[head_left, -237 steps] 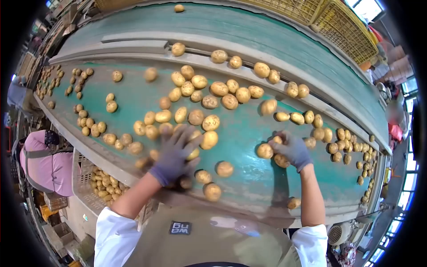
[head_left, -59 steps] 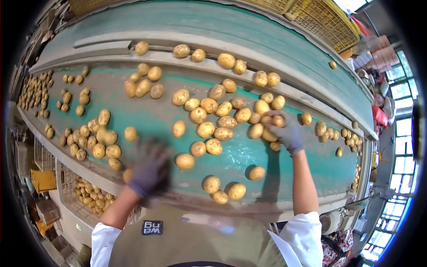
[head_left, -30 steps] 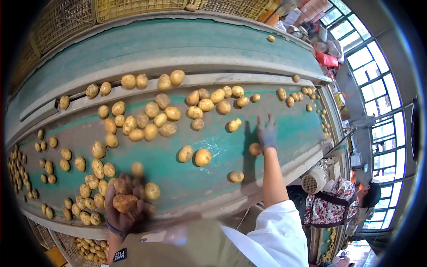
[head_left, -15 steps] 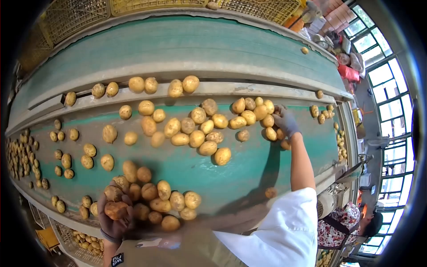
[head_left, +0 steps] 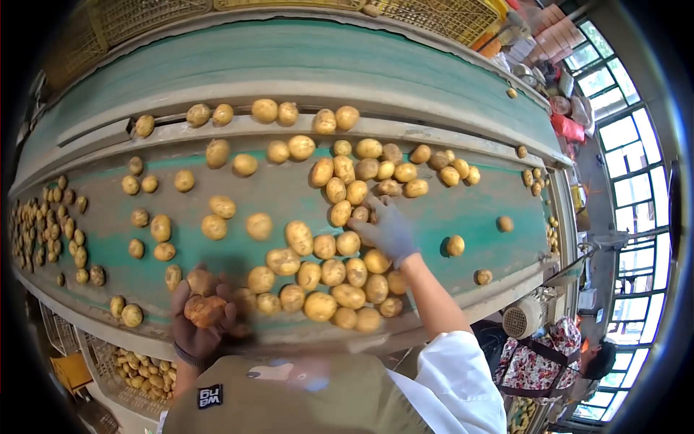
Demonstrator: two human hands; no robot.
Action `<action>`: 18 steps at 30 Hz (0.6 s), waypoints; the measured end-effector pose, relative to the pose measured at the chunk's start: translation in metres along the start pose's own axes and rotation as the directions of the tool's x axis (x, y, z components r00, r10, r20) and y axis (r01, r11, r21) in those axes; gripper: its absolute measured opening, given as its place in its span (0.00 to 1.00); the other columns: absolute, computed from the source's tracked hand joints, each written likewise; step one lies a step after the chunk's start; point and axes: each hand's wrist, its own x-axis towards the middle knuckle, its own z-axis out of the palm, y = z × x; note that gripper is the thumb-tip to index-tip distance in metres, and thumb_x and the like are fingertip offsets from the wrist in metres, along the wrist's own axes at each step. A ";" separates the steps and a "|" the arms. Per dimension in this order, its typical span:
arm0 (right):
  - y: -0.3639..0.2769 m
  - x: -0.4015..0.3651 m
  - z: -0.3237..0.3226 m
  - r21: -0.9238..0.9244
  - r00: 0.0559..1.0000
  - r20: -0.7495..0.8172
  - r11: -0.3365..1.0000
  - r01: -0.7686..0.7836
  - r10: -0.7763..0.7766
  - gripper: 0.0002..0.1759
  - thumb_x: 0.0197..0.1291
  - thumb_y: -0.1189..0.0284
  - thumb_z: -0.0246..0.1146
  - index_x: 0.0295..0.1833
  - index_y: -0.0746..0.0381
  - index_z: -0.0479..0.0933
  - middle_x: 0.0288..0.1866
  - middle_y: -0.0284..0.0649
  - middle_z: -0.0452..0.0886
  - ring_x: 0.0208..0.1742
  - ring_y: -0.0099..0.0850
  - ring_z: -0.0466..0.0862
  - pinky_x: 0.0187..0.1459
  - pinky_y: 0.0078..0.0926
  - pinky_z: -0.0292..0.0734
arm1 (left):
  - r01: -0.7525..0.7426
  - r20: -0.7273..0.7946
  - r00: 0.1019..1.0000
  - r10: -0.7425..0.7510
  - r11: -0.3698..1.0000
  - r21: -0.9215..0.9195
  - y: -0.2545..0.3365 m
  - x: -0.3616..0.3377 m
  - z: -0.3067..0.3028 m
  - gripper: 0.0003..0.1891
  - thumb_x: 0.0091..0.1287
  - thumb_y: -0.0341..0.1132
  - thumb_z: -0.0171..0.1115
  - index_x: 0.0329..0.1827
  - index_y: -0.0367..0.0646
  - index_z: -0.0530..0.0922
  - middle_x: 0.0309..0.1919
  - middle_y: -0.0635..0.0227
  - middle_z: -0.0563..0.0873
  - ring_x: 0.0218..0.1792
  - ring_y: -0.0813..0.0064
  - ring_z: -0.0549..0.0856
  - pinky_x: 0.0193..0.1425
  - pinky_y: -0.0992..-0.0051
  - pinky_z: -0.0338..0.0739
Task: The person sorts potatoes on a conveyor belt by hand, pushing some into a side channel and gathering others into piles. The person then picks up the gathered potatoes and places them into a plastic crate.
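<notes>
Gloved in dark grey, my left hand (head_left: 196, 325) is at the near left edge of the green belt (head_left: 426, 275), its fingers wrapped round a reddish-brown potato (head_left: 204, 311). Another potato (head_left: 201, 282) sits right above it at the fingertips. My right hand (head_left: 387, 228), in a grey-blue glove, reaches over the middle of the belt with fingers spread among the potatoes. A small potato (head_left: 360, 214) lies at its fingertips; whether it is gripped is unclear. Below that hand several yellow potatoes (head_left: 333, 272) form a dense cluster, and others (head_left: 369, 148) lie above it.
Potatoes line the metal divider (head_left: 405, 137), behind which runs a second green belt (head_left: 311, 54). Yellow crates (head_left: 152, 22) stand along the far side. A co-worker in a floral top (head_left: 538, 362) is at the lower right near a motor (head_left: 524, 318). A potato-filled crate (head_left: 144, 372) sits lower left.
My right hand has moved left and nearer, to the middle of the belt. The near cluster of potatoes has grown and lies further right. My left hand still holds the reddish-brown potato.
</notes>
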 end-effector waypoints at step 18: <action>-0.127 -0.154 -0.004 0.996 0.968 -0.044 -0.068 0.063 0.247 0.27 0.66 0.58 0.62 0.63 0.62 0.68 0.43 0.42 0.78 0.25 0.26 0.77 0.24 0.22 0.75 | -0.176 0.049 0.982 0.184 0.779 0.602 0.127 -0.054 0.009 0.26 0.79 0.50 0.45 0.79 0.59 0.61 0.70 0.62 0.72 0.63 0.66 0.77 0.59 0.58 0.78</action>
